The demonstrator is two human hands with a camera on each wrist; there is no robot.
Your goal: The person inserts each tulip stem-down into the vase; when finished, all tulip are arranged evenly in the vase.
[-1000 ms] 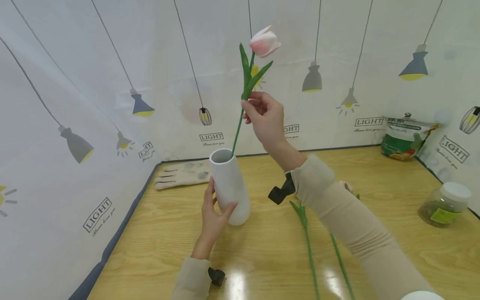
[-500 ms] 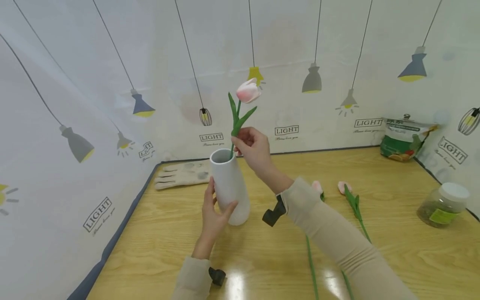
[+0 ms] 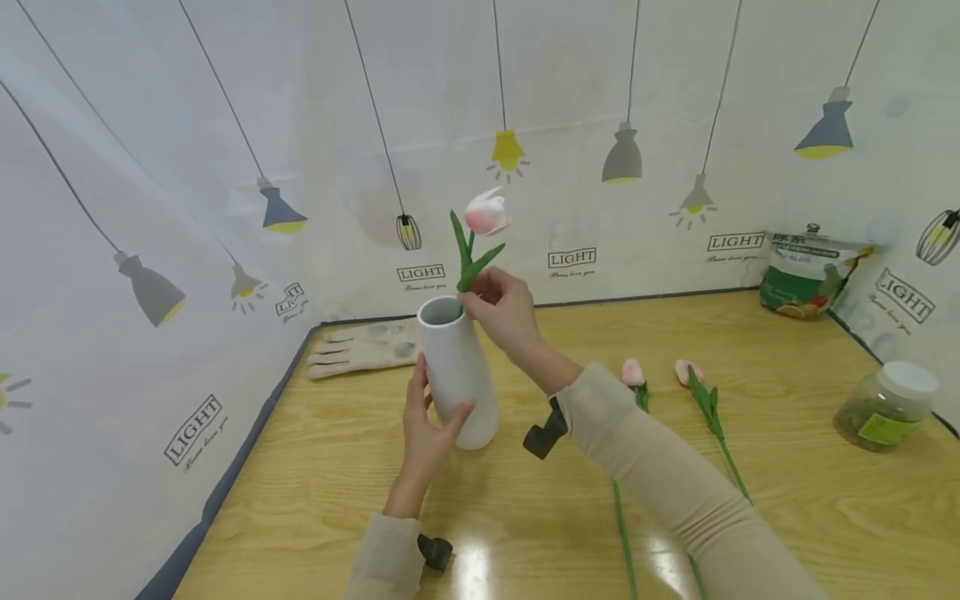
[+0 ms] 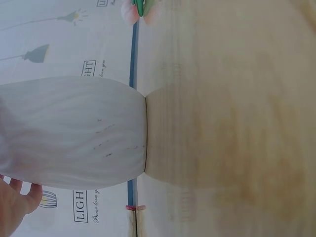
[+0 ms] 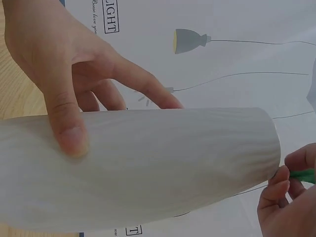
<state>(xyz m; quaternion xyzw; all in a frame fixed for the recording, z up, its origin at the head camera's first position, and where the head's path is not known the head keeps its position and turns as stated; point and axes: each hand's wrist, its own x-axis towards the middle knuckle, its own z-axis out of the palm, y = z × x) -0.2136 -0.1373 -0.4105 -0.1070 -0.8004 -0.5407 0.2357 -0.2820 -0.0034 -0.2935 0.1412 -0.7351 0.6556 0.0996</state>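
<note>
A white vase (image 3: 461, 379) with a faintly rippled surface stands upright on the wooden table. My left hand (image 3: 429, 442) grips its side, thumb across the front and fingers around the left; the right wrist view shows this left hand (image 5: 74, 74) on the vase (image 5: 173, 163) too. With my right hand (image 3: 506, 312) I pinch the green stem of a pink-and-white tulip (image 3: 486, 215) just below its leaves, right at the vase's rim. The lower stem is hidden inside the vase. In the right wrist view, the right hand's fingertips (image 5: 279, 187) lie close against the rim.
Two more pink tulips lie on the table to the right, one tulip (image 3: 705, 400) beside another tulip (image 3: 632, 372), partly under my right sleeve. A pale glove (image 3: 363, 350) lies behind the vase. A lidded jar (image 3: 887, 407) and a green-white pouch (image 3: 810, 275) stand at the right.
My right hand has come down and slightly left with the tulip, sinking its stem into the vase until the leaves are near the rim. My left hand has stayed on the vase.
</note>
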